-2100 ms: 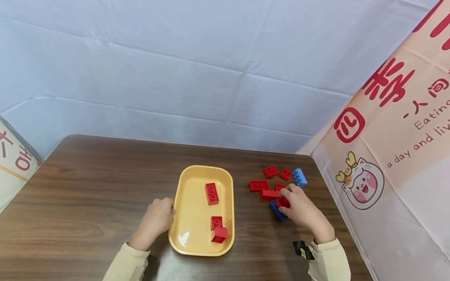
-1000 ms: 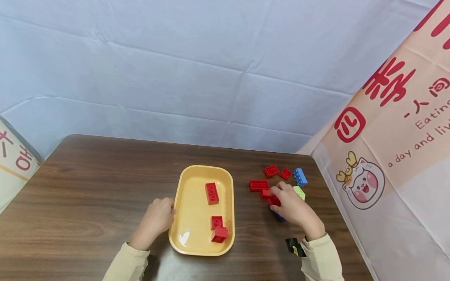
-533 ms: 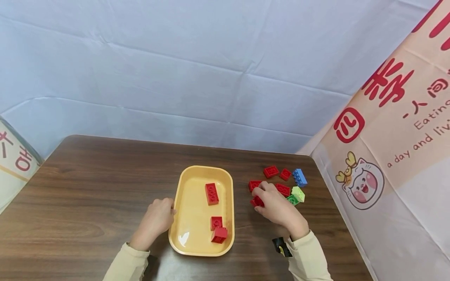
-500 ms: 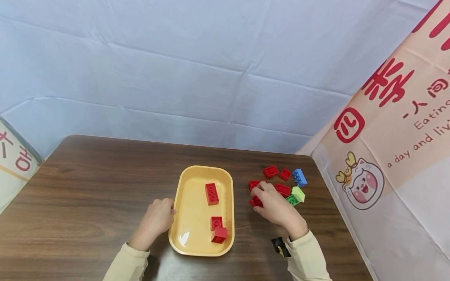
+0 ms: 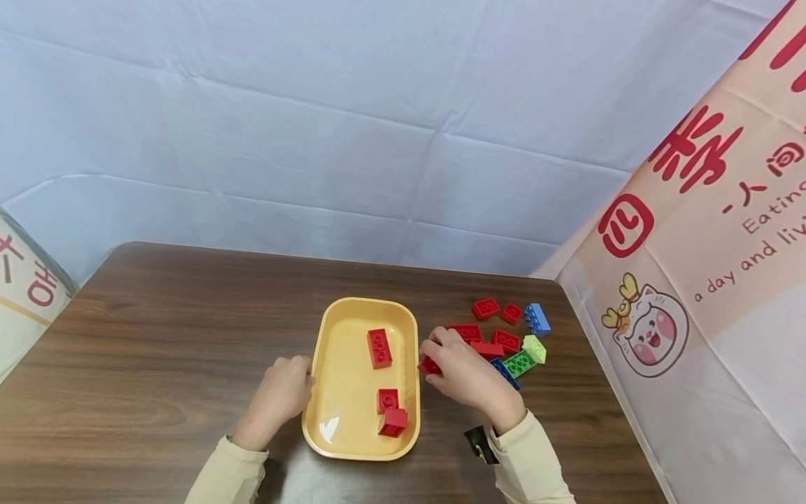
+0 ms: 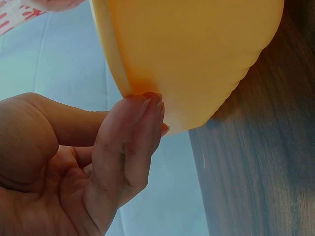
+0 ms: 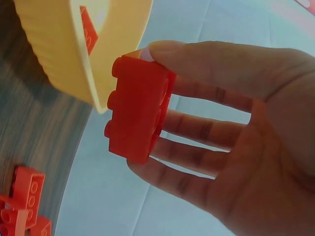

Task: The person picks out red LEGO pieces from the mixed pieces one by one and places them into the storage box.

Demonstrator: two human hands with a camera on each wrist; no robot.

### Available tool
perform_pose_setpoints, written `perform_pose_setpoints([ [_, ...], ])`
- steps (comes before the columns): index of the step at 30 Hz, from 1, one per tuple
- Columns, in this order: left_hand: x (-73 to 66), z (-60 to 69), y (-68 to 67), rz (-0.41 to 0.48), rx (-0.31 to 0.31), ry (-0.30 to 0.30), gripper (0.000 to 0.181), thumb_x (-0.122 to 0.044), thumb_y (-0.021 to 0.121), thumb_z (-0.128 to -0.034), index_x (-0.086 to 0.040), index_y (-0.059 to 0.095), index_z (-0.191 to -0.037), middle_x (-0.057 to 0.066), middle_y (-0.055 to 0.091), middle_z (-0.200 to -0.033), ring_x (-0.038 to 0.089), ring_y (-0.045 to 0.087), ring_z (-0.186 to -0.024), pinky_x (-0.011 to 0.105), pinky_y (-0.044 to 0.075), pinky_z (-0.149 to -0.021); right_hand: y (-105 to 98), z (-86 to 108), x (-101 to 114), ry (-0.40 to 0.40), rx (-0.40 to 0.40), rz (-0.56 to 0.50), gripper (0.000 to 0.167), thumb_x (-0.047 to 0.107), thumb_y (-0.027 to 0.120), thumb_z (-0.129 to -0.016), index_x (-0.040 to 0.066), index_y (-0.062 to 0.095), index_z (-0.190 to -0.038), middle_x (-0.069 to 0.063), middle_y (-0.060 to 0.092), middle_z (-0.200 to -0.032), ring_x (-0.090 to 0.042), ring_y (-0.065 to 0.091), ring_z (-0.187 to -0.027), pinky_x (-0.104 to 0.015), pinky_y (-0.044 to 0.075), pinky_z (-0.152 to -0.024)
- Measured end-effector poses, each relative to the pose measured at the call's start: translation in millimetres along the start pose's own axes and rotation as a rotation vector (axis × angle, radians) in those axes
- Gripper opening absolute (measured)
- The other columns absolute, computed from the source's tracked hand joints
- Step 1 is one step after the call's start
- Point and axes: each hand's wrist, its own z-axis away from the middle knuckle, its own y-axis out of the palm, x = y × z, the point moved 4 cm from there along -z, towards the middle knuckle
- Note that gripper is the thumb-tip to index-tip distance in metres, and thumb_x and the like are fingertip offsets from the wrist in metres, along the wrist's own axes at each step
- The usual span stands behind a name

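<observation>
A yellow tray [image 5: 346, 378] stands in the middle of the table. My left hand [image 5: 285, 392] pinches its left rim, thumb and fingers on either side of the wall [image 6: 187, 59] in the left wrist view. Inside the tray lie a long red brick [image 5: 379, 348] and two smaller red bricks [image 5: 393, 422] near its front right, one leaning on the other. My right hand [image 5: 466, 371] holds a red building brick [image 7: 138, 108] just beside the tray's right rim. In the right wrist view the thumb and fingers grip that brick by its ends, with its studs facing the tray.
Right of the tray, several red bricks [image 5: 506, 341] lie loosely grouped. Among them are a dark blue brick [image 5: 506, 373], a green brick [image 5: 520, 363], a pale green brick [image 5: 534, 348] and a light blue brick [image 5: 536, 318]. A white cloth [image 5: 352, 140] hangs behind the wooden table [image 5: 208, 315].
My right hand has moved left from the pile with the red brick, up to the tray's right rim, uncovering the dark blue and green bricks. The left hand and tray have stayed put.
</observation>
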Motion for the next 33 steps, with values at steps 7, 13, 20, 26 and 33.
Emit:
perform_pose_setpoints([
  [7, 0.3, 0.0, 0.1, 0.008, -0.001, 0.0, 0.018, 0.0, 0.062, -0.0805, -0.005, 0.053, -0.065, 0.003, 0.049, -0.057, 0.02, 0.049, -0.052, 0.032, 0.04, -0.047, 3, -5.1, 14, -0.077, 0.002, 0.019, 0.023, 0.011, 0.074, -0.075, 0.007, 0.062, -0.094, -0.003, 0.048, -0.091, -0.017, 0.043, -0.082, -0.029, 0.044, -0.07],
  [13, 0.5, -0.4, 0.2, 0.001, -0.012, 0.008, 0.018, 0.0, 0.062, -0.0799, -0.005, 0.054, -0.065, 0.004, 0.05, -0.058, 0.02, 0.05, -0.053, 0.033, 0.041, -0.048, 8, -8.3, 26, -0.117, 0.044, 0.026, 0.023, 0.012, 0.073, -0.075, 0.007, 0.062, -0.095, -0.003, 0.049, -0.094, -0.018, 0.044, -0.086, -0.027, 0.045, -0.072],
  [20, 0.1, -0.3, 0.2, 0.0, -0.006, 0.004, 0.019, -0.001, 0.062, -0.0801, -0.006, 0.053, -0.065, 0.004, 0.049, -0.058, 0.021, 0.05, -0.053, 0.033, 0.041, -0.048, 12, -11.1, 33, -0.122, 0.077, 0.02, 0.026, 0.014, 0.074, -0.075, 0.009, 0.062, -0.097, -0.003, 0.049, -0.096, -0.017, 0.044, -0.088, -0.024, 0.044, -0.074],
  [26, 0.0, -0.3, -0.1, 0.0, -0.002, 0.0, 0.019, -0.001, 0.062, -0.0801, -0.006, 0.053, -0.065, 0.004, 0.049, -0.058, 0.022, 0.05, -0.054, 0.033, 0.041, -0.048, 12, -10.8, 36, -0.12, 0.081, 0.028, 0.028, 0.015, 0.075, -0.075, 0.009, 0.063, -0.1, -0.004, 0.051, -0.1, -0.017, 0.046, -0.089, -0.025, 0.045, -0.078],
  [33, -0.1, -0.3, -0.4, 0.002, 0.012, -0.01, 0.018, -0.001, 0.062, -0.0806, -0.006, 0.053, -0.065, 0.004, 0.049, -0.058, 0.021, 0.05, -0.054, 0.032, 0.041, -0.049, 12, -11.6, 33, -0.11, 0.084, 0.019, 0.028, 0.015, 0.075, -0.074, 0.009, 0.065, -0.099, -0.004, 0.052, -0.099, -0.017, 0.047, -0.089, -0.027, 0.046, -0.077],
])
